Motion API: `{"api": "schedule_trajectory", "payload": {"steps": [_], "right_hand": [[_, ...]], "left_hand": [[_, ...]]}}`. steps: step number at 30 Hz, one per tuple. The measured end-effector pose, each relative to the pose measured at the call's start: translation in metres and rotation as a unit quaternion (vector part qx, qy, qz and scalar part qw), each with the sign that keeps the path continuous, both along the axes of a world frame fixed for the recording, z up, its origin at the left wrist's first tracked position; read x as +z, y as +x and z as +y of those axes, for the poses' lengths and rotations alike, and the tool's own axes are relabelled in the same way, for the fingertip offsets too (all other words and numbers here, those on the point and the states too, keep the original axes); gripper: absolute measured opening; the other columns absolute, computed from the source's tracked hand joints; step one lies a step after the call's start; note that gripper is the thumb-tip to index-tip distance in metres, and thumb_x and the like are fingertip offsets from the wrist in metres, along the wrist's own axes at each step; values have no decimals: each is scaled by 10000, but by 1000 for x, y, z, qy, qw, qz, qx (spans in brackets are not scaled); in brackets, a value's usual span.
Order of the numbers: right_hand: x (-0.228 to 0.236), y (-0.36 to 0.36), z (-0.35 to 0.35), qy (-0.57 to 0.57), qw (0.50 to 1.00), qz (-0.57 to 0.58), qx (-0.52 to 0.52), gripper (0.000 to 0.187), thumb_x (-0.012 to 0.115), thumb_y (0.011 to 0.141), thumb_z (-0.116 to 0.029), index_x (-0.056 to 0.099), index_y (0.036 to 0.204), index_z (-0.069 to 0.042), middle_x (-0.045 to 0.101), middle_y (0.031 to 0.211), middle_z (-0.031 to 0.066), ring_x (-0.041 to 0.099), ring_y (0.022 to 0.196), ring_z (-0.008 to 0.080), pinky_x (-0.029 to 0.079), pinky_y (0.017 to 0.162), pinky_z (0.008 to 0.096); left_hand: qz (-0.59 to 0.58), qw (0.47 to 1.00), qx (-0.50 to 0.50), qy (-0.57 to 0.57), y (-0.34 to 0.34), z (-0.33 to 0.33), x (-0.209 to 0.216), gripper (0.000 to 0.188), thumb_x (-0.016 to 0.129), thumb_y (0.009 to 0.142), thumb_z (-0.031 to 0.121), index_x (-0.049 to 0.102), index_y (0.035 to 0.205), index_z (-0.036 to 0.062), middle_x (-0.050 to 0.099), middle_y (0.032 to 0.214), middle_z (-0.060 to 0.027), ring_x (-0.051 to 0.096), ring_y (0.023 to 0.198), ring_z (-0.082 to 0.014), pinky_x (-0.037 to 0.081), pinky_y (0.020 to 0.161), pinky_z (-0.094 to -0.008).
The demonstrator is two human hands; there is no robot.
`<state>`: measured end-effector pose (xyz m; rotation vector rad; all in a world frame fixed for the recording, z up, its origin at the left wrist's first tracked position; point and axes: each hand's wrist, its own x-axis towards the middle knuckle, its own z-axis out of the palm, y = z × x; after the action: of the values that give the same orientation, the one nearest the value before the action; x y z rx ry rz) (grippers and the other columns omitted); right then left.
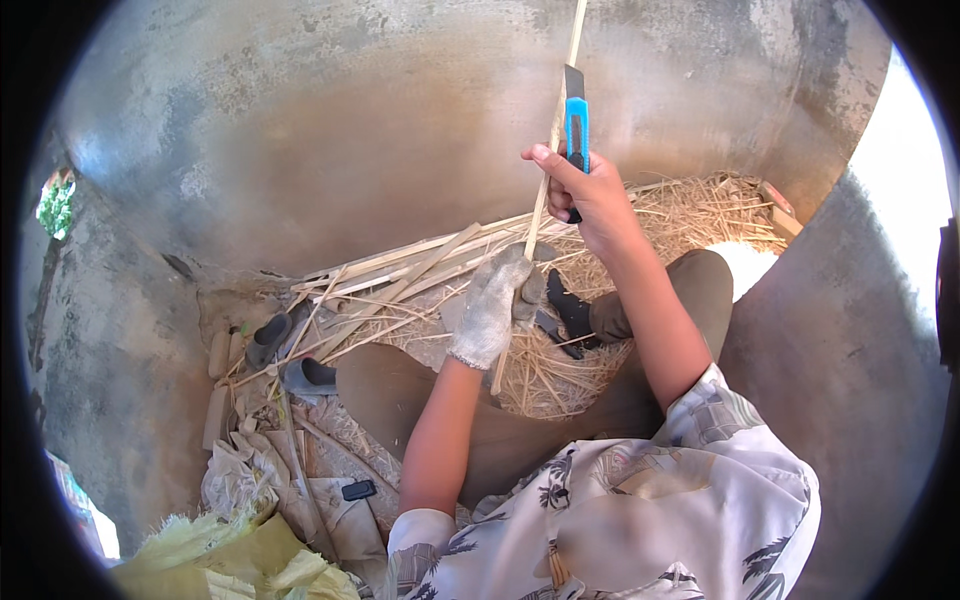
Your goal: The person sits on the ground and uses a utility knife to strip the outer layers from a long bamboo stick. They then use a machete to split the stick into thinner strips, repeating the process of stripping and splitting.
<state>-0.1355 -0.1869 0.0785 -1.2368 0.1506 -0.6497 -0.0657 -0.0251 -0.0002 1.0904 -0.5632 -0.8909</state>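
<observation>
My left hand point(497, 296), in a pale, soiled work glove, is closed round a long thin bamboo strip point(556, 130). The strip slants up past the top of the view, and its lower end shows below the glove. Bare and higher up, my right hand point(590, 192) grips a blue and black utility knife point(577, 125). The knife's dark blade is out and points upward, close beside the strip. My right thumb and forefinger lie at the strip; whether they pinch it I cannot tell.
Split bamboo strips point(400, 272) lie beyond my legs, beside a heap of shavings point(690, 212). Grey slippers point(308, 377) sit at the left. Nearer are a small black object point(358, 490) and a yellowish sack point(235, 560). A curved concrete wall point(330, 130) surrounds me.
</observation>
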Motion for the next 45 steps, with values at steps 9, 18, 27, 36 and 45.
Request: {"api": "schedule_trajectory", "payload": {"steps": [9, 18, 27, 36, 45], "right_hand": [[40, -36, -39, -108, 981, 16, -159, 489, 560, 995, -465, 681, 1077, 2, 348, 596, -79, 322, 513, 41, 275, 487, 246], [1, -73, -16, -610, 746, 199, -180, 209, 688, 817, -243, 610, 825, -49, 569, 602, 102, 567, 505, 259, 436, 509, 395], [-40, -32, -29, -762, 511, 114, -381, 109, 658, 821, -186, 607, 751, -118, 597, 575, 56, 622, 501, 245, 469, 444, 379], [12, 13, -98, -726, 501, 183, -434, 92, 637, 799, -132, 625, 711, -109, 634, 588, 83, 627, 490, 274, 455, 434, 382], [25, 45, -94, -659, 553, 150, -488, 105, 634, 761, -99, 603, 664, -73, 644, 604, 128, 642, 525, 332, 439, 433, 419]], "left_hand": [[-115, 986, -39, 112, -38, -6, 18, 289, 550, 1022, 333, 659, 1117, 84, 449, 637, 71, 398, 509, -42, 329, 445, -233], [-134, 987, 5, 83, -29, 1, 18, 304, 560, 1019, 324, 676, 1143, 71, 487, 681, 83, 434, 564, -30, 358, 495, -251], [-403, 902, 130, 83, -37, -5, 7, 338, 542, 1021, 311, 639, 1096, -4, 629, 714, -197, 634, 677, -355, 453, 595, -457], [-476, 844, 225, 97, -44, -6, -6, 325, 514, 1026, 286, 586, 1024, -31, 589, 672, -280, 618, 664, -470, 440, 567, -550], [-479, 828, 262, 126, -46, -8, 4, 360, 496, 1031, 296, 595, 1102, -42, 605, 666, -279, 639, 669, -465, 460, 546, -540]]}}
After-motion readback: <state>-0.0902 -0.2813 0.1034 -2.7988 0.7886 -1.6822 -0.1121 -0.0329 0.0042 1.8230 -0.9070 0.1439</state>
